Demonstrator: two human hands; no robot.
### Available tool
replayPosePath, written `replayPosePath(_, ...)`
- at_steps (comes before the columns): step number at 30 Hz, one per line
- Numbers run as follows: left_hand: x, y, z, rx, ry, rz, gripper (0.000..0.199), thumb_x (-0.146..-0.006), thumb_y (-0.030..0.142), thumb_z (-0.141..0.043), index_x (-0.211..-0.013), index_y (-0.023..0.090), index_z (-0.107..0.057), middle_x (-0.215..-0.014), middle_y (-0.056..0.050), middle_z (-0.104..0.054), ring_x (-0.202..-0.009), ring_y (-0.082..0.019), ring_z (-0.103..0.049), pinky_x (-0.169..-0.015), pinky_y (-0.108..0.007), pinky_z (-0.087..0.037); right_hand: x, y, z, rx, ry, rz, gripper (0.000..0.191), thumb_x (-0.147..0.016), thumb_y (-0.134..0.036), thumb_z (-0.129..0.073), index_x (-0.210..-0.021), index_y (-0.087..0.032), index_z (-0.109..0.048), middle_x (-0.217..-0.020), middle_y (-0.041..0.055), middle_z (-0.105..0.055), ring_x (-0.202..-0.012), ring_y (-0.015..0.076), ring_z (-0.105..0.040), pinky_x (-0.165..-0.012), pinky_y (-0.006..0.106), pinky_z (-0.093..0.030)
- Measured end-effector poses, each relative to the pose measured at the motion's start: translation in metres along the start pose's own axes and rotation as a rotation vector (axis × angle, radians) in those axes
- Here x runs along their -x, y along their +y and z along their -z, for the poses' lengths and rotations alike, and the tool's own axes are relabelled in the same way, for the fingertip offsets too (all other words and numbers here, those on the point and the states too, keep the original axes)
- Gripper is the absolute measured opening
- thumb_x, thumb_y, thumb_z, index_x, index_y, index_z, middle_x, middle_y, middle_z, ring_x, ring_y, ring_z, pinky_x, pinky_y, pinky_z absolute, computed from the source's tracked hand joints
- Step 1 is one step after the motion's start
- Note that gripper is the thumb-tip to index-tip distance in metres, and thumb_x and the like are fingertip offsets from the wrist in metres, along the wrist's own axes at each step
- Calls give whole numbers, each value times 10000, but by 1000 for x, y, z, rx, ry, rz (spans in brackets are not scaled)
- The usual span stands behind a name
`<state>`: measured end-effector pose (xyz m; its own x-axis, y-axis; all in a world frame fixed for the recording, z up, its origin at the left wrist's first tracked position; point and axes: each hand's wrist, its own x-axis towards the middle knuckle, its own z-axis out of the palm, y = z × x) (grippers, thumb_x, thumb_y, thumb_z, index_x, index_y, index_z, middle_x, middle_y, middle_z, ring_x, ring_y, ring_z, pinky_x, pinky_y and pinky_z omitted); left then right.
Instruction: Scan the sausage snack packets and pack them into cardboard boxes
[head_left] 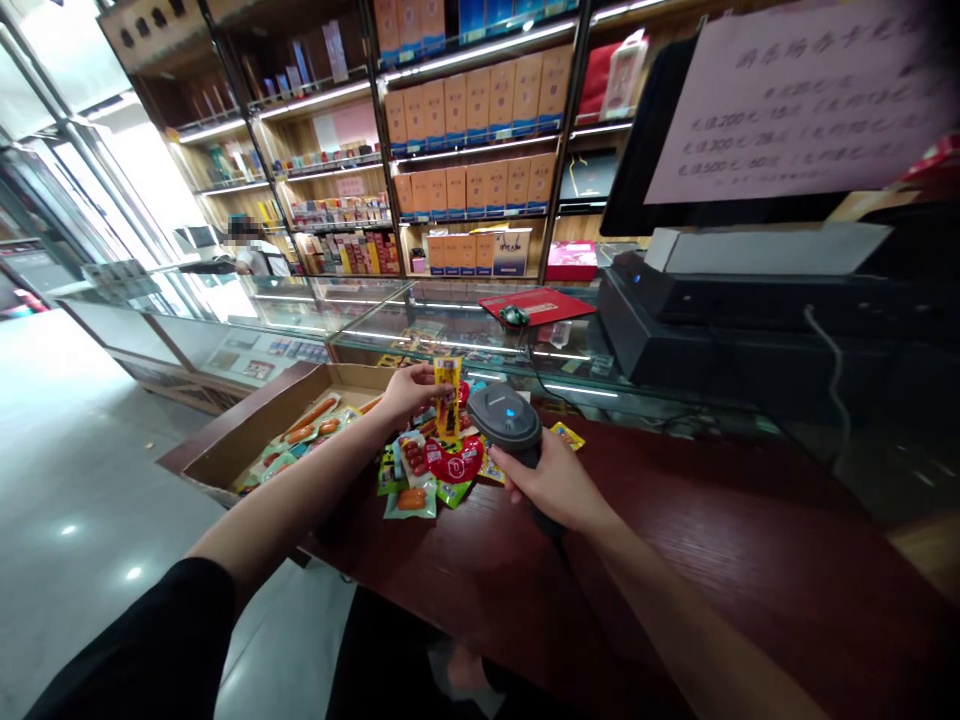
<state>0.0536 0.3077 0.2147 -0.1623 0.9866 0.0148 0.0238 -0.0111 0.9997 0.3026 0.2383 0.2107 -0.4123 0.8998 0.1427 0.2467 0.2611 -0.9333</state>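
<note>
My left hand [411,390] pinches a narrow yellow snack packet [448,400] upright above a pile of snacks. My right hand [551,478] is wrapped round the handle of a dark grey barcode scanner [506,415], which has a small blue light on top. The scanner's head is close to the right side of the yellow packet. Under both lies the pile, with a red curved packet [455,459] and a clear packet of small sausages [411,499]. To the left, an open cardboard box [217,455] contains more packed sausages [301,433].
The dark red wooden counter [675,530] carries the pile. Behind it runs a glass display case [360,300] with a black mouse [514,316] on a red mat [559,306]. A cash register [750,330] stands at right. A person [259,255] is far left, before stocked shelves.
</note>
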Motion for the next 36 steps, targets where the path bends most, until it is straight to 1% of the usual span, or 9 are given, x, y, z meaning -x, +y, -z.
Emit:
replayPosePath(3, 3, 14, -7, 72, -5, -8, 534, -418, 262, -973, -844, 148, -672, -779, -37, -746, -622, -157, -673, -575, -269, -546, 4, -6, 3, -18, 36, 2, 253, -815, -414, -701, -840, -198, -572, -578, 3, -648, -414, 168, -610, -427, 273, -493)
replayPosePath(5, 6, 17, -12, 70, -32, 1, 530, -420, 276, -977, -834, 143, -675, -793, -44, -750, -644, -163, -685, -590, -280, -564, 6, -10, 6, -10, 67, 6, 267, -804, -419, -716, -839, -200, -567, -583, 7, -654, -421, 175, -620, -435, 278, -500)
replayPosePath(10, 13, 15, -25, 43, -109, 33, 524, -435, 304, -973, -843, 148, -683, -801, -37, -750, -627, -150, -682, -576, -269, -562, 10, -16, 10, -18, 77, 19, 262, -815, -427, -709, -861, -201, -585, -607, 19, -673, -422, 179, -624, -424, 280, -504)
replayPosePath(14, 16, 17, -31, 50, -105, 39, 525, -419, 290, -977, -818, 148, -666, -783, -23, -744, -617, -145, -679, -581, -274, -571, 11, -17, 10, 3, 96, 27, 255, -817, -423, -704, -851, -198, -591, -606, 25, -675, -421, 182, -629, -428, 282, -505)
replayPosePath(21, 17, 20, -31, 40, -87, 46, 524, -412, 296, -973, -819, 142, -681, -777, -35, -748, -592, -152, -674, -553, -278, -564, 12, -18, 12, 16, 94, 41, 232, -821, -409, -693, -842, -202, -591, -598, 23, -673, -422, 187, -632, -428, 285, -504)
replayPosePath(25, 20, 22, -32, 5, -131, 34, 489, -467, 252, -943, -884, 137, -713, -885, -76, -771, -726, -206, -715, -676, -338, -592, 12, -18, 12, 29, 90, 43, 241, -821, -414, -692, -845, -199, -587, -601, 19, -668, -427, 186, -636, -439, 286, -506)
replayPosePath(27, 21, 24, -32, -12, -163, 24, 474, -504, 247, -922, -922, 138, -727, -945, -92, -776, -793, -225, -724, -718, -346, -592, 12, -18, 12, 22, 89, 42, 250, -821, -420, -694, -850, -196, -586, -606, 18, -666, -434, 187, -640, -441, 286, -508)
replayPosePath(32, 22, 23, -29, -51, -170, 21, 458, -549, 262, -898, -966, 149, -742, -985, -97, -778, -823, -225, -728, -686, -304, -574, 12, -18, 12, 18, 98, 39, 246, -816, -413, -700, -850, -192, -596, -615, 17, -674, -432, 180, -637, -449, 286, -511)
replayPosePath(36, 20, 20, -25, -19, -175, 17, 470, -517, 283, -926, -923, 143, -734, -925, -83, -779, -764, -208, -720, -645, -290, -566, 13, -18, 12, 10, 94, 34, 243, -821, -409, -702, -868, -194, -598, -620, 17, -680, -426, 175, -633, -444, 281, -508)
